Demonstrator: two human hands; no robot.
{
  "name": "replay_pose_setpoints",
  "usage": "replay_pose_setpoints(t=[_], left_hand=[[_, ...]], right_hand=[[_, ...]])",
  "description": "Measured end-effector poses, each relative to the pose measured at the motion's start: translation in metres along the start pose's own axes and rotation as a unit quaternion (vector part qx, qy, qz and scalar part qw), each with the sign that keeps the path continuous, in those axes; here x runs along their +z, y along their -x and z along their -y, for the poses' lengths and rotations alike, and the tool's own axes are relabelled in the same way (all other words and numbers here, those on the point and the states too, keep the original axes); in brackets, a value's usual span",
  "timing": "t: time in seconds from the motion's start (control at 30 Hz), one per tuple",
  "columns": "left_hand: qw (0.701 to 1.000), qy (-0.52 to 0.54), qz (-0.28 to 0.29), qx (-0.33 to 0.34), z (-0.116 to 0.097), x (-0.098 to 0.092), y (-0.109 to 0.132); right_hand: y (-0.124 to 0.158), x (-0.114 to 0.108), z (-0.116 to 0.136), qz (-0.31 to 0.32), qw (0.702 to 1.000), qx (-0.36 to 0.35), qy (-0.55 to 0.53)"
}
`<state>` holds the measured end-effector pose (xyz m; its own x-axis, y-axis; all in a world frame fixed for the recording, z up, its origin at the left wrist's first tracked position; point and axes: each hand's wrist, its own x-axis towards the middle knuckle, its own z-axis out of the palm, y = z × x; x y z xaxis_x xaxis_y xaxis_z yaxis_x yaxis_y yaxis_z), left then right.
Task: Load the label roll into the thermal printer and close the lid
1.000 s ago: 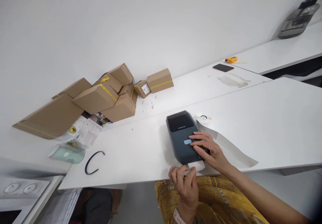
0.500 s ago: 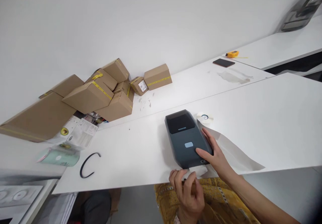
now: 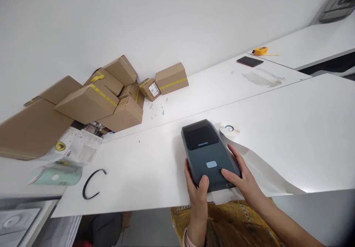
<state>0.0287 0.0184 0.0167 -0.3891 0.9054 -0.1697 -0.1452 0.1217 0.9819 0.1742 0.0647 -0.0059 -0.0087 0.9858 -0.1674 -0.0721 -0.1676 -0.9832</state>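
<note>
A dark grey label printer [image 3: 206, 152] lies on the white table [image 3: 291, 128] near its front edge. My left hand [image 3: 196, 193] clasps the printer's near left side, thumb on top. My right hand [image 3: 244, 180] grips the near right side, thumb on the top face by the small light button. A white label [image 3: 223, 196] sticks out of the front slot between my hands. A white paper strip [image 3: 266, 171] trails from a small roll [image 3: 229, 129] behind the printer, off to the right.
A heap of cardboard boxes [image 3: 111, 95] with yellow tape sits at the back left, with papers and a mint green roll [image 3: 57, 175] in front. A black curved band [image 3: 93, 184] lies near the table's front. A phone [image 3: 246, 61] and yellow tape measure [image 3: 260, 50] lie far back right.
My left hand let go of the label at the slot and moved up onto the printer's left side. My right hand slid from the top to the right side.
</note>
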Motion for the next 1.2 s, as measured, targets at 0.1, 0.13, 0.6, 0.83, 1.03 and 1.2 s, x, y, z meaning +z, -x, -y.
replay_pose_setpoints(t=[0.1, 0.13, 0.6, 0.83, 1.03, 1.2], left_hand=[[1.000, -0.010, -0.008, 0.006, 0.009, -0.002, 0.001], [1.000, -0.017, -0.014, 0.007, 0.012, -0.002, 0.001], [0.997, -0.038, -0.042, 0.044, 0.024, -0.014, 0.015], [0.989, 0.010, 0.025, -0.146, 0.026, -0.010, 0.062], [0.971, 0.099, 0.095, -0.196, 0.007, 0.022, 0.051], [0.981, 0.061, 0.068, -0.171, 0.021, 0.022, 0.051]], right_hand=[[0.001, -0.001, -0.002, 0.005, 1.000, -0.004, 0.005], [0.002, -0.002, -0.003, 0.007, 1.000, -0.005, 0.007], [0.005, -0.016, -0.012, 0.066, 0.995, -0.072, 0.018], [0.023, -0.037, -0.010, 0.055, 0.948, -0.265, 0.168], [0.019, -0.035, -0.001, 0.066, 0.896, -0.364, 0.245], [0.019, -0.036, 0.000, 0.058, 0.885, -0.378, 0.267]])
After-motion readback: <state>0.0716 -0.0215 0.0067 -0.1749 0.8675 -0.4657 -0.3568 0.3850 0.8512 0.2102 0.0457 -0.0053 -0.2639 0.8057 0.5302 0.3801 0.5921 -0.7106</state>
